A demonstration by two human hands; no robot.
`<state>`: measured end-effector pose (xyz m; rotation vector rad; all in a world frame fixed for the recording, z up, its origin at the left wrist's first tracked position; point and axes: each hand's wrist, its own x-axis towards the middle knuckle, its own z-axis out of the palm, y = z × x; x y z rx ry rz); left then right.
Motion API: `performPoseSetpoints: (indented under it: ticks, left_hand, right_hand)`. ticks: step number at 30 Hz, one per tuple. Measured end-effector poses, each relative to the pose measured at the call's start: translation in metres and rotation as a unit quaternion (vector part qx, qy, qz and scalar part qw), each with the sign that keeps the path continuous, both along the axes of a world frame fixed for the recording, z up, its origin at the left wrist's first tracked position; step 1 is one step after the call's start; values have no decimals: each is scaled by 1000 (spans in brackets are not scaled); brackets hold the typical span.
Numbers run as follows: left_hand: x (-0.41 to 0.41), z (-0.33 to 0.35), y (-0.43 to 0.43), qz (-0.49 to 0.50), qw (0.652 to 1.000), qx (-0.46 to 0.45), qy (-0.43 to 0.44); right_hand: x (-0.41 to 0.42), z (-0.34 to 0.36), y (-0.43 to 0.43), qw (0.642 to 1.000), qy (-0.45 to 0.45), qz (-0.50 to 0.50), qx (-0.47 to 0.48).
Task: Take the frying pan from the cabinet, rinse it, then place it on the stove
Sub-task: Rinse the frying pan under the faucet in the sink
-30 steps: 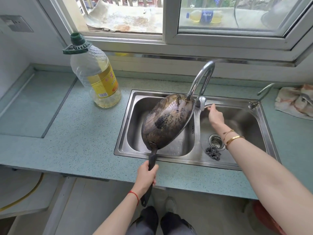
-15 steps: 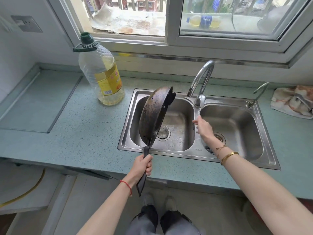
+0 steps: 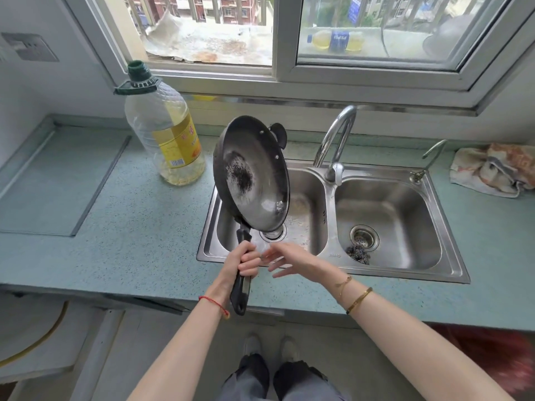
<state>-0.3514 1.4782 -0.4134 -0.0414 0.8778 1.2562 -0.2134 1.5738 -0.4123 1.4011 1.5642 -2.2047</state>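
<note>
While the left hand point(image 3: 242, 263) is wrapped tight around the black handle point(image 3: 241, 280) of the frying pan point(image 3: 251, 175), fingers curled fully closed on it, the right hand point(image 3: 292, 260) hovers just beside it with fingers spread and loose, gripping nothing; its fingertips look blurred and lie near the left knuckles, and whether they touch cannot be told. The pan is held up on edge over the left basin point(image 3: 304, 209) of a double stainless sink point(image 3: 451, 273). Its long axis runs from the handle end, low and toward the person at the front lip of the sink, up and away to the small helper grip point(image 3: 279, 134) at the top, which points toward the window point(image 3: 278, 39). The inner face is turned to the left and toward the camera, showing a dark scorched patch at its centre and a wet sheen lower down. The lower rim hangs just above the left drain point(image 3: 273, 234). Between the basins rises a curved chrome faucet point(image 3: 337, 140); a steel scourer point(image 3: 358, 254) sits beside the right drain point(image 3: 364, 237). On the speckled green tabletop point(image 3: 139, 224), left of the sink, stands a large cooking oil bottle point(image 3: 165, 134) with a yellow label, upright and well apart from the pan. A crumpled cloth point(image 3: 492, 169) lies at the far right.
</note>
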Motion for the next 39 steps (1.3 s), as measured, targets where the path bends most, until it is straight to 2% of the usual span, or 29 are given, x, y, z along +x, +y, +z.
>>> performPoseSetpoints:
  ticks: [4,9,15,19,26,32,39]
  left_hand:
    - [3,13,4,0,990,30,-137]
    - [15,15,7,12,980,42,-195]
    - [24,12,3,16,962,60,-265]
    - [29,8,1,27,957,51,-283]
    - [35,-10,1,42,963,45,-263]
    - [30,-16,7,-8,977,39,-208]
    - [29,-18,-5,-13,985,7,-170]
  right_hand:
    - [-16,10,4,991,30,-100,-80]
    - [-34,16,8,963,67,-192,-180]
    - [-40,13,1,949,88,-190,-235]
    - [-38,6,-5,950,98,-190,-227]
    - [-41,-4,-9,959,87,-234,-134]
    - [-40,-6,-9,963,82,-249,-55]
    - [-42,-1,-15,959,107,-250,-80]
